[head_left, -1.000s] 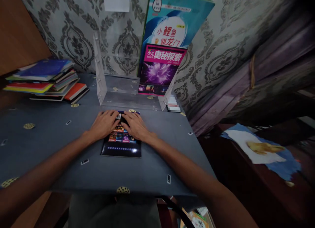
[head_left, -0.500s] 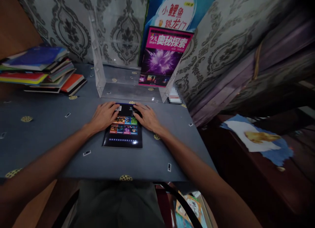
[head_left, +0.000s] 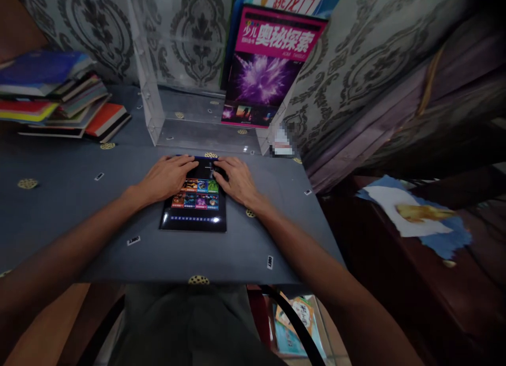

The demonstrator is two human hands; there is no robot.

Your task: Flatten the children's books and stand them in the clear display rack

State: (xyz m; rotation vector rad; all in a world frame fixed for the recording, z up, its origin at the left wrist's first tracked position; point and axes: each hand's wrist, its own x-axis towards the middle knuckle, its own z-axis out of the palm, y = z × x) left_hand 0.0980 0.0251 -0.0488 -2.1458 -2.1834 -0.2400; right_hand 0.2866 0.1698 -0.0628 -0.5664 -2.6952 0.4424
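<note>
A table (head_left: 221, 258) under a grey-blue cloth with yellow spotted patches carries, near its far edge, a clear plastic rack (head_left: 205, 134) in which a pink-and-purple book (head_left: 263, 70) leans upright at the right, while a loose pile of books (head_left: 59, 99) lies at the left. In front of the rack, a dark book (head_left: 193, 215) lies flat, rows of small coloured pictures facing up, between two hands resting on its far part. The left hand (head_left: 168, 177) and the right hand (head_left: 236, 181) are both open, fingers loosely bent, pinching nothing.
</note>
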